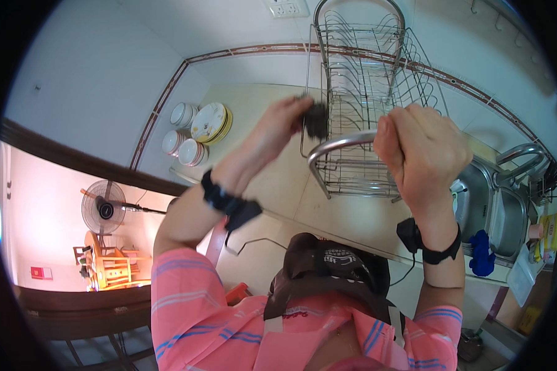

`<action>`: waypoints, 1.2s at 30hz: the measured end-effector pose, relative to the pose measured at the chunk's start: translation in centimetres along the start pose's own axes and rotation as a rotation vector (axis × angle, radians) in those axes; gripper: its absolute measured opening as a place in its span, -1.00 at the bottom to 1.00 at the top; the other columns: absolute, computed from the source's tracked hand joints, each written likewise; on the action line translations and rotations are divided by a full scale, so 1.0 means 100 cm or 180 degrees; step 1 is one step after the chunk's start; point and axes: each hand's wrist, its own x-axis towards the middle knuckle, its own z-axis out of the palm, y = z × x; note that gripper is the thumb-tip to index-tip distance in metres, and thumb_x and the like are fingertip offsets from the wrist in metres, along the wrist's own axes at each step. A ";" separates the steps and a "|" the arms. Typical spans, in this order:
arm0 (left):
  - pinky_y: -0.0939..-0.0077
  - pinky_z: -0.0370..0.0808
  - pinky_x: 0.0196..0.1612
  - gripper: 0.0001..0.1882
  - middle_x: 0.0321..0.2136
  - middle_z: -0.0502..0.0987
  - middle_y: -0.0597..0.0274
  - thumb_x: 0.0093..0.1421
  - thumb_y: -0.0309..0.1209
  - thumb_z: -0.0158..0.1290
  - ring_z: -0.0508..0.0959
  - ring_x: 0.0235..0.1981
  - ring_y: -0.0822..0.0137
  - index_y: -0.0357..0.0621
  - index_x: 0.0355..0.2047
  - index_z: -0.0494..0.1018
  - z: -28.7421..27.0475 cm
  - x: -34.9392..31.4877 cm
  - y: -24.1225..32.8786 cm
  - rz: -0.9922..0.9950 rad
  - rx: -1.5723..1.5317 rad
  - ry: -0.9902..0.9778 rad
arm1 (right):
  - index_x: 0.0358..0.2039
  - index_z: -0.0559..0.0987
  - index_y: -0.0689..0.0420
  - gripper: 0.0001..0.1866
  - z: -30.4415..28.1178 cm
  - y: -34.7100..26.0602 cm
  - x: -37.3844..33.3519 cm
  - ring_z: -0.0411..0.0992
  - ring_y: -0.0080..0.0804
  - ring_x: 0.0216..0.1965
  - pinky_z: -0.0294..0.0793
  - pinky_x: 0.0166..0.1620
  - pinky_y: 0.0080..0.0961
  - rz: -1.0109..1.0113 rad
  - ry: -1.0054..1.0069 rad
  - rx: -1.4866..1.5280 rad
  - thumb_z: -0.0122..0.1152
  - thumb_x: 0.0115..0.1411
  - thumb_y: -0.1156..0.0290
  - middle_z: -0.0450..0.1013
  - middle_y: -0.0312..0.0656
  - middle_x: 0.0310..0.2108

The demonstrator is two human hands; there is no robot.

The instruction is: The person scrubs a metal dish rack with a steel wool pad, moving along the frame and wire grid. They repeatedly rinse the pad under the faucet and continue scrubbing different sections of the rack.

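A wire dish rack (pixel 360 93) with a thick steel tube frame stands on the countertop against the tiled wall. My right hand (pixel 424 148) is closed in a fist round the curved front tube of the rack. In my left hand (pixel 280 122) is a dark grey scouring pad (pixel 317 120), held between thumb and fingers at the rack's left side. The pad is blurred, and I cannot tell whether it touches the wires.
Stacked plates (pixel 209 122) and several bowls (pixel 190 152) sit on the counter (pixel 272 179) at the left. A steel sink (pixel 473 213) lies to the right, with a blue cloth (pixel 481 255) by its front edge. A wall socket (pixel 286 8) is above.
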 end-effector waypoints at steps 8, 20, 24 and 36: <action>0.61 0.39 -0.24 -0.73 -0.32 0.55 0.40 0.45 -0.21 0.06 0.43 -0.36 0.57 -0.18 -0.08 0.51 0.015 -0.085 -0.018 0.0096 0.0015 0.0174 | -0.58 0.54 -0.01 -0.80 -0.003 0.004 0.000 0.34 -0.32 -0.62 0.29 -0.54 -0.41 -0.0192 0.0312 0.0165 0.36 0.11 0.30 0.31 -0.32 -0.66; 0.64 0.37 -0.26 -0.70 -0.30 0.56 0.39 0.45 -0.20 0.06 0.39 -0.38 0.58 -0.20 -0.10 0.52 0.032 -0.113 -0.035 0.0219 -0.0090 0.0379 | -0.53 0.63 0.04 -0.78 0.001 0.010 -0.005 0.40 -0.26 -0.59 0.34 -0.51 -0.39 -0.0035 0.0192 0.0204 0.34 0.23 0.26 0.40 -0.29 -0.64; 0.61 0.35 -0.32 -0.70 -0.45 0.48 0.40 0.39 -0.19 0.14 0.40 -0.43 0.55 -0.22 -0.25 0.52 0.036 -0.097 -0.027 0.0358 -0.0191 0.0664 | -0.54 0.63 0.04 -0.77 -0.002 0.014 -0.004 0.40 -0.25 -0.60 0.33 -0.52 -0.39 -0.0174 0.0207 0.0280 0.33 0.24 0.27 0.38 -0.28 -0.66; 0.61 0.32 -0.28 -0.77 -0.41 0.47 0.47 0.39 -0.22 0.17 0.36 -0.42 0.59 -0.13 -0.26 0.49 0.059 -0.116 -0.053 0.0662 -0.1091 0.0724 | -0.63 0.49 0.09 -0.64 0.002 0.012 -0.004 0.30 -0.22 -0.66 0.23 -0.56 -0.38 0.0119 0.0163 0.0273 0.25 0.30 0.29 0.28 -0.22 -0.69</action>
